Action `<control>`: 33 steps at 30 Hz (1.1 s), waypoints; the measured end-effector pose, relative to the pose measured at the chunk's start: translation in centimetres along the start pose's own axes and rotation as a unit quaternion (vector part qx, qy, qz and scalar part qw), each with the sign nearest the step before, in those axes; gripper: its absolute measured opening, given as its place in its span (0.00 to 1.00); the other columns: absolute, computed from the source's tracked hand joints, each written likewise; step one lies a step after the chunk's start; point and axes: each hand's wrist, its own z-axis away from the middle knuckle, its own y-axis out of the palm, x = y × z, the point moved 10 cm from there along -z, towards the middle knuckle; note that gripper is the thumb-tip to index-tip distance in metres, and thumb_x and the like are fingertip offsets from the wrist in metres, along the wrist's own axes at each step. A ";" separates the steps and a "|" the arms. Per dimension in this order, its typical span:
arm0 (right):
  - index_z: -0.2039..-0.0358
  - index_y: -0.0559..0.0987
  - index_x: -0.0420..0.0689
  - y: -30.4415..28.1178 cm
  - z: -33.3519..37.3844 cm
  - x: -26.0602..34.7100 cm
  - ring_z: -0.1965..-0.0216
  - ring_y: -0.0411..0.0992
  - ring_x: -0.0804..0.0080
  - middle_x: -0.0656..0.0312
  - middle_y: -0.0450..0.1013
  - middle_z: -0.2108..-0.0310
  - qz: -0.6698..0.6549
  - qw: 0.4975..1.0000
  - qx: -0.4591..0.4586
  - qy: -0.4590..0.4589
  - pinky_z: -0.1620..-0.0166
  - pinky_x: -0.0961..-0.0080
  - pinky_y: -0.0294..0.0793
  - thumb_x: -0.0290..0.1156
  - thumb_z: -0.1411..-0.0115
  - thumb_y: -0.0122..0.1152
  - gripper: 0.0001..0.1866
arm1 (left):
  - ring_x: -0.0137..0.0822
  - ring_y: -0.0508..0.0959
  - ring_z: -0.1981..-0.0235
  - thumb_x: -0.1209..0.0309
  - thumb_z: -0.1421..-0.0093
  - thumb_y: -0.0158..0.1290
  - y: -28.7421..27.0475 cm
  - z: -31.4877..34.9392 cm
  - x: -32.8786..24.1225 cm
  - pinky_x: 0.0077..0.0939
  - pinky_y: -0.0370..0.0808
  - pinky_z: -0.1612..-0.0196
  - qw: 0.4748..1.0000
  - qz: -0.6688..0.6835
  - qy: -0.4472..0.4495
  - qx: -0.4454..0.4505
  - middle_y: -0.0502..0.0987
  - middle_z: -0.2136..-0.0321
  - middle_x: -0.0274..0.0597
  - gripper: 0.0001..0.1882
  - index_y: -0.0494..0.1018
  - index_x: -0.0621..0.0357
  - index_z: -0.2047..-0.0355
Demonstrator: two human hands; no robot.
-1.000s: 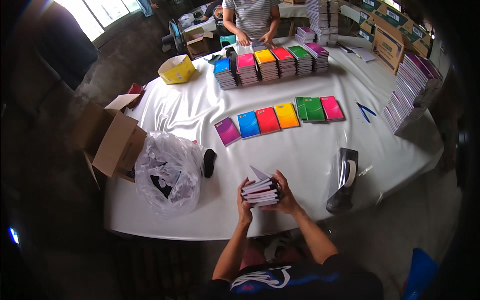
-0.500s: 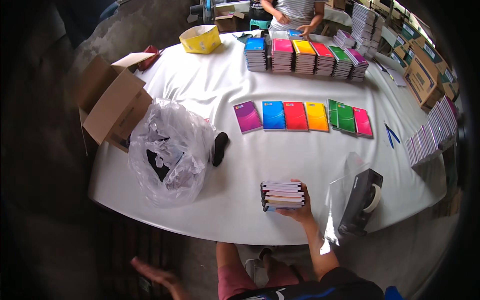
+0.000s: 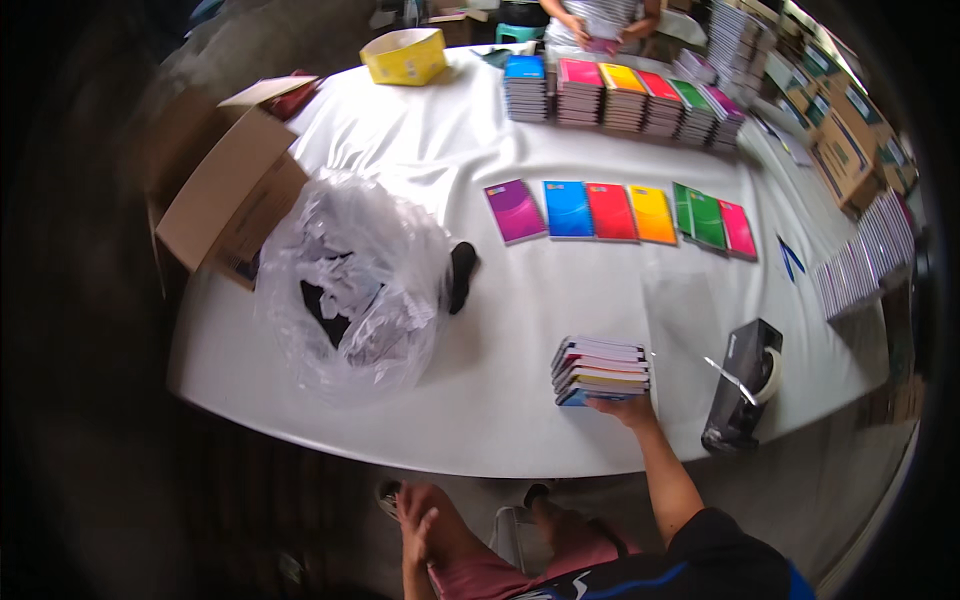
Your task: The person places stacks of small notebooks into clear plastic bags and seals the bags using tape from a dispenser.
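Observation:
A small stack of spiral notebooks [image 3: 602, 370] is held near the front edge of the table, page edges facing me. My right hand [image 3: 632, 408] grips its lower right side, and the bottom cover shows blue. Below the table edge, my left hand [image 3: 416, 525] is over my thigh with its fingers apart, holding nothing. Beyond the stack lies a row of notebooks, among them a purple one [image 3: 515, 211], a blue one [image 3: 569, 209], a red one [image 3: 611, 212] and a yellow one [image 3: 653, 215]. Green notebooks [image 3: 706, 221] and a pink one [image 3: 738, 230] continue it rightward.
To the right stand a black tape dispenser [image 3: 738, 390], a clear plastic sheet or bag [image 3: 682, 312] and blue-handled pliers [image 3: 790, 258]. A plastic bag of scraps [image 3: 350, 300] and a cardboard box [image 3: 230, 190] occupy the left. Notebook piles [image 3: 625, 108] stand before another person [image 3: 600, 22].
My right hand and the stack appear farther right. My left hand has swung in from the far left to my thigh. The plastic by the dispenser now lies flatter. The view has shifted slightly.

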 end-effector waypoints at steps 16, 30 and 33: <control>0.34 0.40 0.44 6.2 3.2 4.8 0.34 0.44 0.60 0.49 0.47 0.36 0.027 0.993 0.009 -0.113 0.36 0.62 0.46 0.44 0.72 0.81 0.71 | 0.48 0.57 0.40 0.49 0.79 0.74 13.4 -12.5 -22.4 0.41 0.56 0.40 0.879 0.355 0.226 0.226 0.51 0.40 0.58 0.80 0.27 0.53 0.35; 0.45 0.59 0.45 9.1 3.3 4.2 0.45 0.56 0.67 0.58 0.50 0.43 0.073 0.989 -0.086 -0.101 0.42 0.69 0.57 0.32 0.67 0.78 0.49 | 0.45 0.57 0.39 0.53 0.62 0.68 11.5 -12.3 -23.7 0.38 0.58 0.41 0.848 0.310 0.278 0.329 0.50 0.39 0.56 0.64 0.37 0.62 0.35; 0.42 0.56 0.46 9.8 3.3 4.1 0.45 0.56 0.67 0.55 0.51 0.42 0.105 0.989 -0.050 -0.089 0.42 0.70 0.57 0.34 0.69 0.79 0.54 | 0.44 0.58 0.39 0.54 0.67 0.71 9.8 -13.6 -22.7 0.38 0.58 0.40 0.861 0.262 0.315 0.300 0.48 0.37 0.56 0.68 0.37 0.61 0.35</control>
